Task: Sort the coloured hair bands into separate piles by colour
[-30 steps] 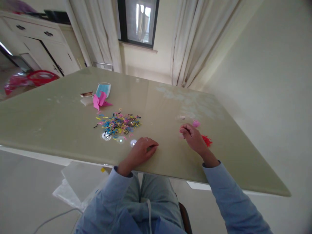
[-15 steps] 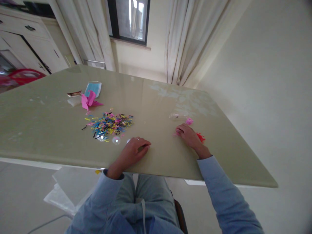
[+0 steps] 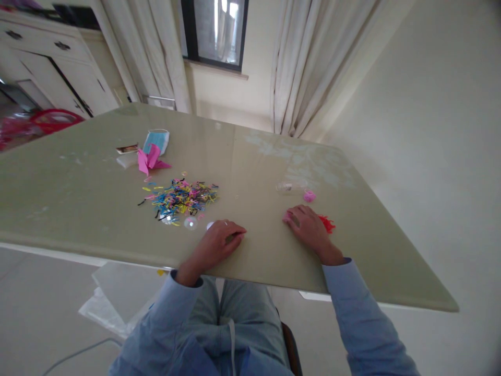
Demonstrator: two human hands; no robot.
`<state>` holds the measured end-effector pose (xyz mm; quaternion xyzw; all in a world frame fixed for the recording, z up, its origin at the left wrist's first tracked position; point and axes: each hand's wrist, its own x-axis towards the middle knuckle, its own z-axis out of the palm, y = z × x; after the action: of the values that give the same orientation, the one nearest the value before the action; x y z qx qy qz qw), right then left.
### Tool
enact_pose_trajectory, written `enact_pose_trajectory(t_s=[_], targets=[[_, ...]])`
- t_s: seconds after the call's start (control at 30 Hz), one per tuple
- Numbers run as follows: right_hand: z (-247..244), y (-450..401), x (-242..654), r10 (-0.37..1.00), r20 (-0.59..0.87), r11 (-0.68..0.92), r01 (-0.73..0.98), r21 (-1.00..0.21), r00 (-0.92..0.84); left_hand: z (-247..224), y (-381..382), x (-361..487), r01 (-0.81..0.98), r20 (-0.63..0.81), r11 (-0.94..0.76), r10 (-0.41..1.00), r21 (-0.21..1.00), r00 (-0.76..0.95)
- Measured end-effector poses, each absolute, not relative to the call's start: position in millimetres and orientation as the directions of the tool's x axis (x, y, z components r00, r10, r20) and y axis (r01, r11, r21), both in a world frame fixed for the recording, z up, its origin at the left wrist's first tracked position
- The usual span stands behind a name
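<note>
Light-blue sleeves (image 3: 366, 313) ended in dark-lined cuffs (image 3: 337, 269); pale grey-green trousers (image 3: 252, 308) had a whitish drawstring (image 3: 232, 334), and the left hand (image 3: 217, 243) wore a slim ring (image 3: 226, 223).

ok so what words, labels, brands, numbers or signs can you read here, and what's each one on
No text can be read anywhere in this view.
Small brown-and-white item beside the blue mask: patterned, too small and blurred to tell whether it bears print.
Clear container: a faint mark, too small to read.
Heap of coloured bits: no writing visible.
</note>
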<state>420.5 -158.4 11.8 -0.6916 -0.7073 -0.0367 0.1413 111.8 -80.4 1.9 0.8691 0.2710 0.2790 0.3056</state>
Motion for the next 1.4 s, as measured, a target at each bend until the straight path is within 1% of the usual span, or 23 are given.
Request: enact_pose_trajectory(t_s=[0.1, 0.33, 0.43, 0.53, 0.6, 0.67, 0.73, 0.8, 0.87, 0.9, 1.0, 1.13, 1.23, 1.3, 1.4], targets=[[11, -157, 419, 0.970, 0.245, 0.044, 0.984, -0.171, -0.001, 4, -81, 112, 0.306, 0.321, -0.669, 0.643, 0.677, 0.695], [13, -158, 417, 0.962, 0.267, 0.029, 0.959, -0.281, 0.049, 3, -79, 111, 0.293, 0.320, -0.666, 0.637, 0.686, 0.701], [16, -160, 415, 0.953, 0.293, 0.023, 0.946, -0.322, 0.076, 4, -80, 110, 0.267, 0.321, -0.651, 0.638, 0.710, 0.700], [20, -165, 412, 0.933, 0.345, 0.026, 0.938, -0.346, 0.101, 7, -81, 106, 0.223, 0.337, -0.609, 0.665, 0.761, 0.666], [21, -171, 406, 0.917, 0.386, 0.042, 0.935, -0.351, 0.103, 9, -81, 99, 0.217, 0.348, -0.573, 0.711, 0.790, 0.611], [19, -179, 399, 0.907, 0.412, 0.071, 0.933, -0.352, 0.087, 11, -80, 85, 0.253, 0.358, -0.545, 0.770, 0.799, 0.528], [14, -188, 392, 0.907, 0.416, 0.100, 0.929, -0.355, 0.061, 12, -76, 67, 0.324, 0.364, -0.508, 0.835, 0.798, 0.412], [7, -197, 385, 0.921, 0.390, 0.122, 0.929, -0.350, 0.026, 14, -71, 47, 0.418, 0.355, -0.455, 0.887, 0.787, 0.297], [1, -203, 380, 0.929, 0.370, 0.141, 0.936, -0.323, -0.012, 16, -63, 27, 0.524, 0.340, -0.411, 0.912, 0.747, 0.229], [-1, -205, 379, 0.930, 0.367, 0.147, 0.941, -0.306, -0.026, 17, -59, 18, 0.576, 0.330, -0.401, 0.916, 0.712, 0.229], [-3, -207, 377, 0.927, 0.372, 0.146, 0.951, -0.272, -0.035, 18, -47, 0, 0.686, 0.278, -0.428, 0.904, 0.588, 0.326], [-1, -205, 377, 0.930, 0.364, 0.143, 0.956, -0.255, -0.043, 18, -34, -6, 0.712, 0.187, -0.540, 0.836, 0.449, 0.516], [-1, -205, 378, 0.927, 0.372, 0.149, 0.959, -0.240, -0.050, 23, -29, -2, 0.703, 0.114, -0.614, 0.776, 0.359, 0.620], [-2, -205, 378, 0.927, 0.370, 0.151, 0.959, -0.239, -0.054, 27, -28, 3, 0.699, 0.075, -0.643, 0.750, 0.314, 0.657], [-2, -205, 378, 0.926, 0.374, 0.157, 0.958, -0.238, -0.059, 31, -26, 8, 0.731, 0.039, -0.629, 0.765, 0.264, 0.643]])
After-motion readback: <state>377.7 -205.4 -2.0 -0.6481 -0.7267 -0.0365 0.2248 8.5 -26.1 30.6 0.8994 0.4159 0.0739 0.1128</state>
